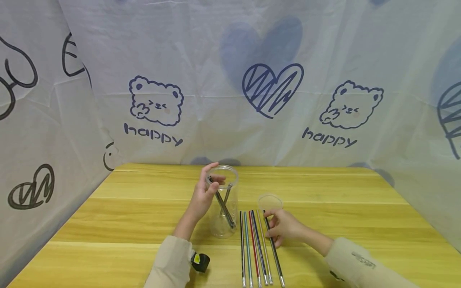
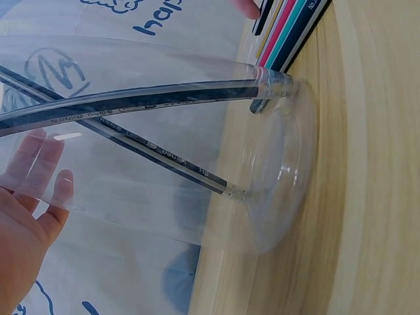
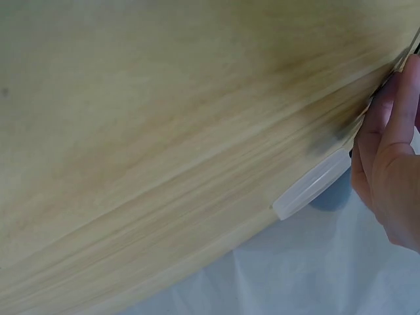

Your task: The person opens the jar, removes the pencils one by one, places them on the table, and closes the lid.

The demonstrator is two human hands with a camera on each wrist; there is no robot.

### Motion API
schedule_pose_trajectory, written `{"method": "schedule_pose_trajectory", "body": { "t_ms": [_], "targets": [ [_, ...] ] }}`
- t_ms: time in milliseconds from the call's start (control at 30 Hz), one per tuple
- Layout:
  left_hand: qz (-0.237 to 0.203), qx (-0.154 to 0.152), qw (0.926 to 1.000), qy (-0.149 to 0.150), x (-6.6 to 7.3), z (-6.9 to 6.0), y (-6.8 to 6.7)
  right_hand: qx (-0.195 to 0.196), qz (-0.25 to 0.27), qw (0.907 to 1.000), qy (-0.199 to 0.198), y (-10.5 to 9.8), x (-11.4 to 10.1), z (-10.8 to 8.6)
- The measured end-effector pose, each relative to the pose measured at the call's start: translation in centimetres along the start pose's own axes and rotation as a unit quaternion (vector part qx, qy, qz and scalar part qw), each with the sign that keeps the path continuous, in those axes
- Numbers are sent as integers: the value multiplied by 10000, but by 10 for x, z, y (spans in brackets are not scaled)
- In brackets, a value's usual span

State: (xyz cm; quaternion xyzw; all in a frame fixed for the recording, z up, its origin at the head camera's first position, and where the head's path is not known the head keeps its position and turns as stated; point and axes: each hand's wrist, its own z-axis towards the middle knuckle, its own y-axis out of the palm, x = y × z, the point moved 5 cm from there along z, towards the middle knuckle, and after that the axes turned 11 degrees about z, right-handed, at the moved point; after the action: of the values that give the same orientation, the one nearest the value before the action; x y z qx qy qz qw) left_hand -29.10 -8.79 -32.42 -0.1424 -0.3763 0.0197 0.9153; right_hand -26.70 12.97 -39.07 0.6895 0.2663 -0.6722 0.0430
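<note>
My left hand [image 1: 203,197] grips the upper part of a clear plastic jar [image 1: 220,233], which stands upright on the table. Two dark pencils lean crosswise inside it; the left wrist view shows one striped pencil [image 2: 164,156] and another pencil [image 2: 190,94], metal ends at the bottom. My right hand [image 1: 286,227] pinches a black pencil [image 1: 276,258] at the right end of a row. Left of that pencil lie several others side by side, among them a teal pencil [image 1: 247,240] and a red pencil [image 1: 254,248]. Much of the right hand's grip is hidden in the right wrist view.
A clear round lid [image 1: 270,197] lies on the wooden table [image 1: 144,208] just beyond my right hand. Behind the table hangs a white printed cloth [image 1: 223,132]. A black strap piece with a yellow mark [image 1: 199,262] sits by the left sleeve.
</note>
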Motion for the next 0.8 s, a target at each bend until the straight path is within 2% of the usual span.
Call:
{"method": "schedule_pose_trajectory", "body": {
  "t_ms": [533, 800],
  "targets": [
    [62, -2, 10000, -7, -3, 0, 0, 465, -83, 9989, 46, 2, 3, 5],
    [47, -1, 10000, 27, -4, -1, 0, 507, -121, 9986, 64, 4, 4, 8]
  ]
}}
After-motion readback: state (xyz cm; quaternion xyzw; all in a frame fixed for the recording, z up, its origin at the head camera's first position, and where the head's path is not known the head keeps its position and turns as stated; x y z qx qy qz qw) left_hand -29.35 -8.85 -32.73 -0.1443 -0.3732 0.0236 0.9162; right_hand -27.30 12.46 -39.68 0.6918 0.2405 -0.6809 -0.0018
